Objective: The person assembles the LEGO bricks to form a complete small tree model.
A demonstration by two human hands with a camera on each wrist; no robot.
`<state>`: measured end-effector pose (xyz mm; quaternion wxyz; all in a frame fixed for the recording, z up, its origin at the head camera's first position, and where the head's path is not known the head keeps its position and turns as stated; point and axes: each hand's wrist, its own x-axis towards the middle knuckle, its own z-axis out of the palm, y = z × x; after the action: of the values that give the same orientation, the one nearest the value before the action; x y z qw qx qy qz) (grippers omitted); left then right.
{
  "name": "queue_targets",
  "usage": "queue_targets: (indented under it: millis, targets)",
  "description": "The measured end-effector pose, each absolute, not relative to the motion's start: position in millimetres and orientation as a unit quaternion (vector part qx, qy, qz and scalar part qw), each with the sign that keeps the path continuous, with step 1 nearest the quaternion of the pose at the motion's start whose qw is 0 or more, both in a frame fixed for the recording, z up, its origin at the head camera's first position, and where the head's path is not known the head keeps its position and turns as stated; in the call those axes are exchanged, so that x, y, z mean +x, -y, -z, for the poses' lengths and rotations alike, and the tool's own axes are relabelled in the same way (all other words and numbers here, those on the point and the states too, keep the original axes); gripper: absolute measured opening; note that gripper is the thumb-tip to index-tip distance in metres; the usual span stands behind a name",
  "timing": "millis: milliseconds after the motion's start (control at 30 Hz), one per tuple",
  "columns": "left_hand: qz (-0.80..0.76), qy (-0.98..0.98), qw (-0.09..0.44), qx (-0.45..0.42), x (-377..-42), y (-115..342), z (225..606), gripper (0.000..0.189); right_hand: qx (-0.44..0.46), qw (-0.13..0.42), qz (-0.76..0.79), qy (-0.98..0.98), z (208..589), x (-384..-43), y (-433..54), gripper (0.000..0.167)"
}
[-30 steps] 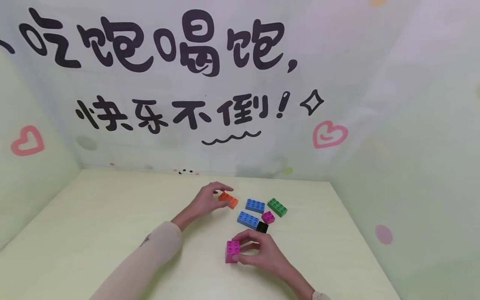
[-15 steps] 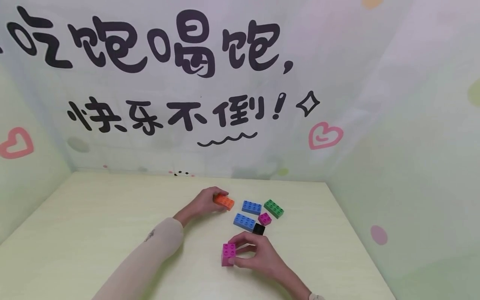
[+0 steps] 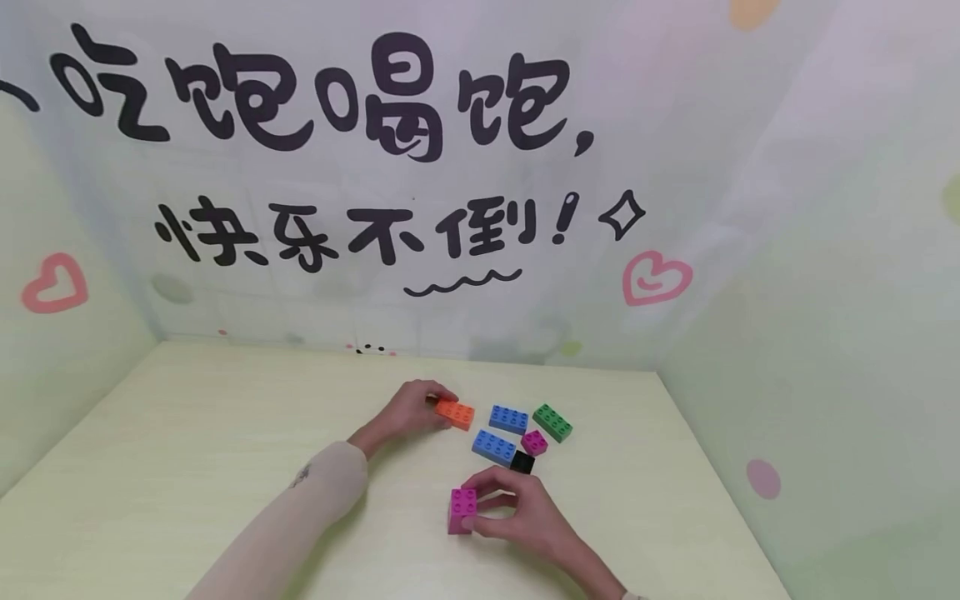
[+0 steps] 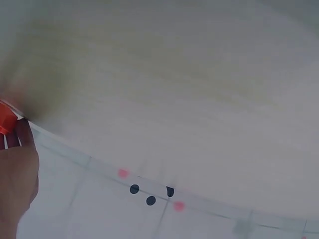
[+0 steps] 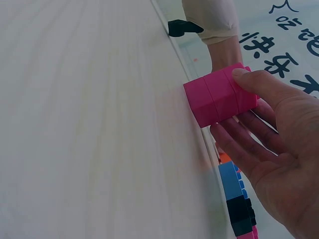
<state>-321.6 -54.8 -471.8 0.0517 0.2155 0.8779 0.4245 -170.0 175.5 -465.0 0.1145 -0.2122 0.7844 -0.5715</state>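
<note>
At the far middle of the table, my left hand (image 3: 408,408) pinches an orange toy building brick (image 3: 455,413) by its left end. The left wrist view shows only the brick's red-orange corner (image 4: 7,120) at the fingertips, at its left edge. Nearer the front, my right hand (image 3: 525,515) grips a pink brick stack (image 3: 462,505) between thumb and fingers, studs up. Seam lines on the stack (image 5: 219,94) mark three layers in the right wrist view. The thumb lies across its studded end layer.
Just right of the orange brick lie two blue bricks (image 3: 509,418), a green brick (image 3: 552,422) and a small magenta brick (image 3: 534,442). A black brick (image 3: 522,462) sits against the nearer blue one, close behind my right hand. Printed walls (image 3: 300,308) border the pale table (image 3: 240,417).
My left fingers and thumb have come together on the orange brick, which has turned to lie more level across the view. The right hand keeps hold of the pink stack in place.
</note>
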Motion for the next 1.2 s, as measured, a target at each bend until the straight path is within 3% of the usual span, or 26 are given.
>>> queue_targets:
  millis: [767,1200]
  targets:
    - [-0.466,-0.854,0.043,0.228,-215.7,91.5,445.6,0.032,-0.212,0.103,0.564,-0.791,465.4,-168.4,-171.7,0.036]
    - [-0.444,-0.847,0.043,0.289,-181.1,87.1,425.6,0.032,-0.207,0.098,0.555,-0.799,467.2,-168.3,-172.0,0.036]
